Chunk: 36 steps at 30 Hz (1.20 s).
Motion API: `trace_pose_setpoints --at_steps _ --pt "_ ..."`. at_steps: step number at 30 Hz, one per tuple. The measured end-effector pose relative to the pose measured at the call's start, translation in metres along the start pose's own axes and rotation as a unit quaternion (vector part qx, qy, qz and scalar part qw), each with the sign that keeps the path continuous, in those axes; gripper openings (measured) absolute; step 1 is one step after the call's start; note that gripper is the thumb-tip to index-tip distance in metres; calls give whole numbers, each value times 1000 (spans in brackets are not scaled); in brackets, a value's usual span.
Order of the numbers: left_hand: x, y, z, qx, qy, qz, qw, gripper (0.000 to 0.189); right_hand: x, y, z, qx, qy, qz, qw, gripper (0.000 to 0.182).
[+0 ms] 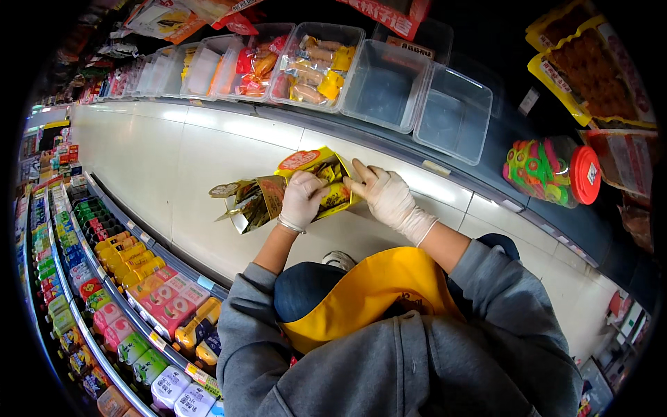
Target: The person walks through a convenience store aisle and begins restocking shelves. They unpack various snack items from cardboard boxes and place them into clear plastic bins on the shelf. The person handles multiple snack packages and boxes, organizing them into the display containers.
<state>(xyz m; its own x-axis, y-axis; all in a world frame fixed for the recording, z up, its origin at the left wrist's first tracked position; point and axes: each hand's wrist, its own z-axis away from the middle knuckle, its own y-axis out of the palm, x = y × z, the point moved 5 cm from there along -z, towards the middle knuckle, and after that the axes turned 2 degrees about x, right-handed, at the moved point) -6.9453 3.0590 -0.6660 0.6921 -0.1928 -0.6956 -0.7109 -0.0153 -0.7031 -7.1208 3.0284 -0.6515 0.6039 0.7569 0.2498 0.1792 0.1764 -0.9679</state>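
Observation:
My left hand [302, 200], in a white glove, is over the near left side of a yellow display box [341, 174] filled with small snack packets [333, 194]. Its fingers are bent at the packets; whether they grip one is not plain. My right hand [388, 198], gloved too, is at the box's right side with its fingers apart and nothing seen in it. Just left of the yellow box is a brown and gold open box [272, 197] with dark packets [252, 206] inside. Both boxes are above the pale tiled floor; what supports them cannot be told.
Clear plastic bins [385, 86] line the shelf ahead, one holding packaged sausages [312, 68]. A clear jar with a red lid [584, 174] lies on its side at the right. Drink shelves [156, 333] run along the left. A shoe [338, 259] shows below the boxes.

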Motion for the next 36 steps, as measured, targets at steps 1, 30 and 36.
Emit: trace_pose_setpoints --at_steps 1,30,36 --pt "8 1 4 -26 -52 25 998 15 -1 -1 1 -7 -1 -8 1000 41" --pt "-121 -67 -57 73 111 28 991 21 -13 -43 -26 -30 -15 -540 841 111" --pt "-164 -98 -113 68 97 67 991 18 -23 -100 -22 14 31 -683 730 107"
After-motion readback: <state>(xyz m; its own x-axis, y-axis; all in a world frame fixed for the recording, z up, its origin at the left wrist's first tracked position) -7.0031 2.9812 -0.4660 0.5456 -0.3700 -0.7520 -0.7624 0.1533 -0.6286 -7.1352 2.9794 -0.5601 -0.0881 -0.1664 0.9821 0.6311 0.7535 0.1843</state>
